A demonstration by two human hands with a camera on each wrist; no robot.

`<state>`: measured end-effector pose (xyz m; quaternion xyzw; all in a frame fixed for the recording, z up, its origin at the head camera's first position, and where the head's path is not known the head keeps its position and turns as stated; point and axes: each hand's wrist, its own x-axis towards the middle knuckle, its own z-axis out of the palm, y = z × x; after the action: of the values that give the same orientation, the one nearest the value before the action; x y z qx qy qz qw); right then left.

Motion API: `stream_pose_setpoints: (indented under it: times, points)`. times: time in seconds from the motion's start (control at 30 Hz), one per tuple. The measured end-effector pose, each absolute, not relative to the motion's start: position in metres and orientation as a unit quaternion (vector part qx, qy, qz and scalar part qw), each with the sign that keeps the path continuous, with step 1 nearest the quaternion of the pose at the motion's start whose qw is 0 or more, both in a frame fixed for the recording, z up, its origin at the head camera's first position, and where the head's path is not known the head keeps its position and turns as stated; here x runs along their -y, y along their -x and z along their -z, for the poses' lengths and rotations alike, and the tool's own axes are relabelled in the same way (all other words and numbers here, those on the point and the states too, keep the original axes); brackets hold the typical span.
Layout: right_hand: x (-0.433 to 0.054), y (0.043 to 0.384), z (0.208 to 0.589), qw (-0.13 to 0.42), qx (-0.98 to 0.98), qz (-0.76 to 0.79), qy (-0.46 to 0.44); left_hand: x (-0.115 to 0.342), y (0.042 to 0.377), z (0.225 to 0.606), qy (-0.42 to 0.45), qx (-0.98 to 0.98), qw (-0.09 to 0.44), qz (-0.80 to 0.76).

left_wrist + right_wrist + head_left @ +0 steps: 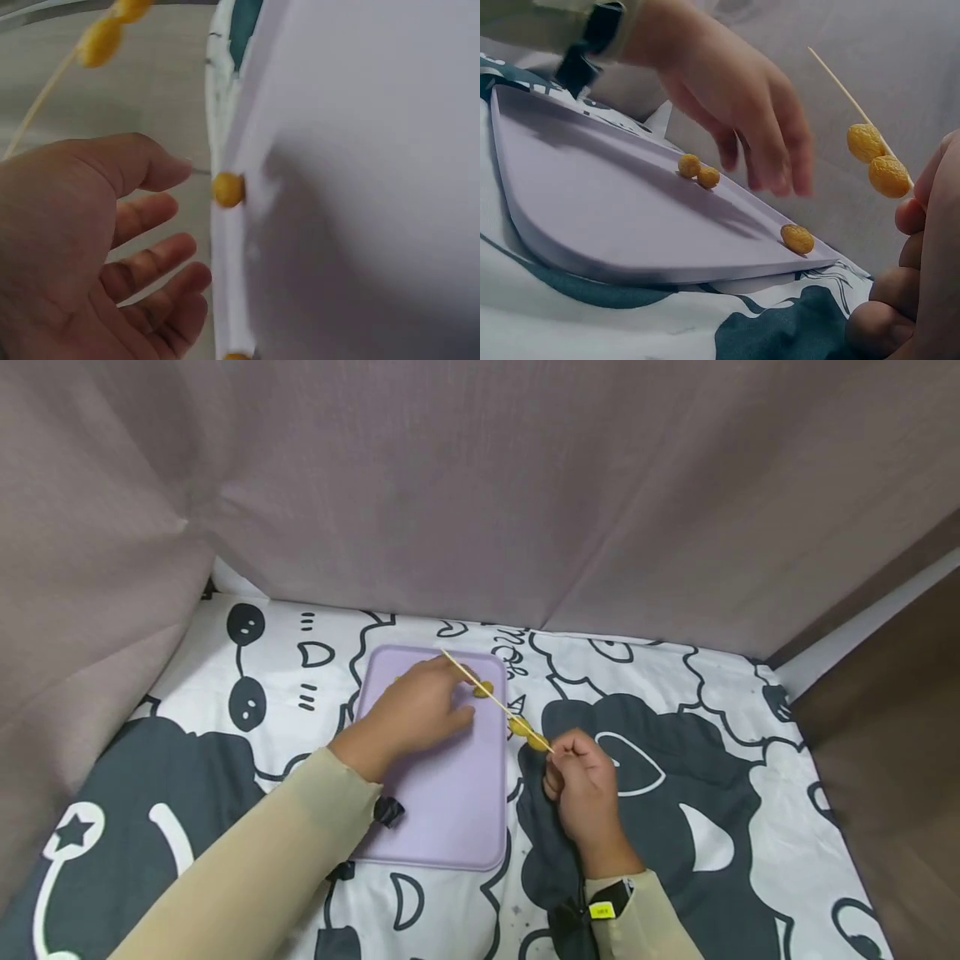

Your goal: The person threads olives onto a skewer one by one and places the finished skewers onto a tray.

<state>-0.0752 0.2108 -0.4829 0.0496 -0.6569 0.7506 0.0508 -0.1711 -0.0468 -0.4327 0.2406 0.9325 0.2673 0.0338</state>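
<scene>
My right hand (pixel 588 793) pinches the lower end of a thin wooden skewer (pixel 498 702), which slants up toward the left. Two wrinkled yellow balls (pixel 889 177) are threaded close together near the held end. Over the far part of a lilac tray (pixel 442 818) hovers my left hand (pixel 416 706), its fingers loosely bent with nothing between them. One loose yellow ball (pixel 796 238) lies at the tray's corner, just beyond the left fingertips. In the right wrist view two more balls (pixel 689 165) sit side by side along the tray's far edge.
The tray lies on a black-and-white cartoon-print cloth (pixel 408 897). Grey-brown fabric (pixel 480 493) hangs behind and at the left, and a darker brown panel (pixel 892 735) stands at the right. Black straps (pixel 388 811) are on both wrists.
</scene>
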Motion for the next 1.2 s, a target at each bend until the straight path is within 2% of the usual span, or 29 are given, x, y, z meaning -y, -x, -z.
stream_pose_setpoints:
  times: [0.13, 0.37, 0.63, 0.8, 0.93, 1.2]
  points:
    - [-0.210, 0.076, 0.483, 0.042, 0.655, -0.753, -0.043, 0.027, 0.183, 0.441, -0.252, -0.931, 0.037, -0.260]
    - [-0.206, 0.076, 0.485, 0.033, 0.652, -0.756, -0.051, 0.015, 0.189, 0.445, -0.217, -0.930, 0.055, -0.292]
    - [-0.208, 0.076, 0.485, 0.038, 0.656, -0.752, -0.045, 0.002, 0.211, 0.483, -0.201, -0.934, 0.044, -0.291]
    - [-0.210, 0.076, 0.485, 0.039, 0.658, -0.750, -0.046, 0.001, 0.212, 0.482, -0.181, -0.938, 0.062, -0.289]
    - [-0.210, 0.076, 0.485, 0.039, 0.658, -0.750, -0.046, 0.003, 0.202, 0.460, -0.161, -0.940, 0.086, -0.287]
    - [-0.210, 0.077, 0.484, 0.040, 0.656, -0.752, -0.048, 0.023, 0.186, 0.452, -0.180, -0.902, 0.029, -0.391]
